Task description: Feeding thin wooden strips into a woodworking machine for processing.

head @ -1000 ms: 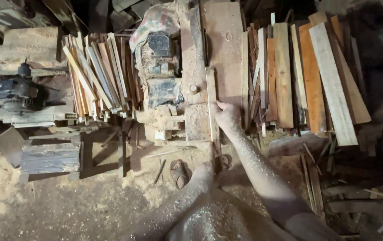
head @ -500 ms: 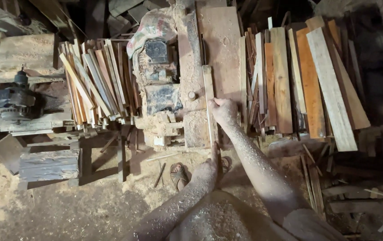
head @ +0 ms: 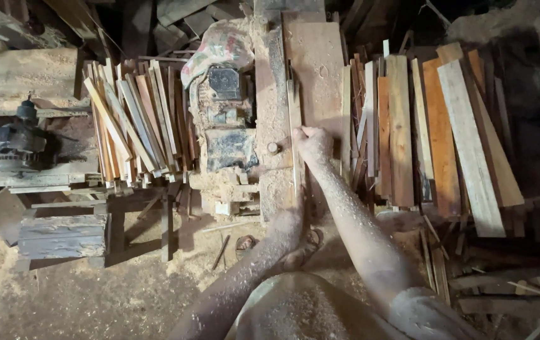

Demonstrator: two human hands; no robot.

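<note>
Your right hand [head: 312, 142] grips a thin strip [head: 295, 119] at frame centre on the saw table [head: 311, 63]; your left hand [head: 289, 221] steadies its near end. A slip could pull fingers toward the blade.

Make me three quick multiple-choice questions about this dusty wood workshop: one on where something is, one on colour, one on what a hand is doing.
1. Where are the thin slats?
A. left of the motor
B. right of the wide planks
C. on the floor by the feet

2. What colour is the saw table top?
A. blue
B. reddish brown
C. white

3. What is the right hand doing?
A. hanging free
B. pressing a narrow strip on the table
C. holding a hammer

Answers: 1 A, the bundle lies left of the motor. 2 B, rusty brown surface. 3 B, fist sits on the narrow strip.
</note>
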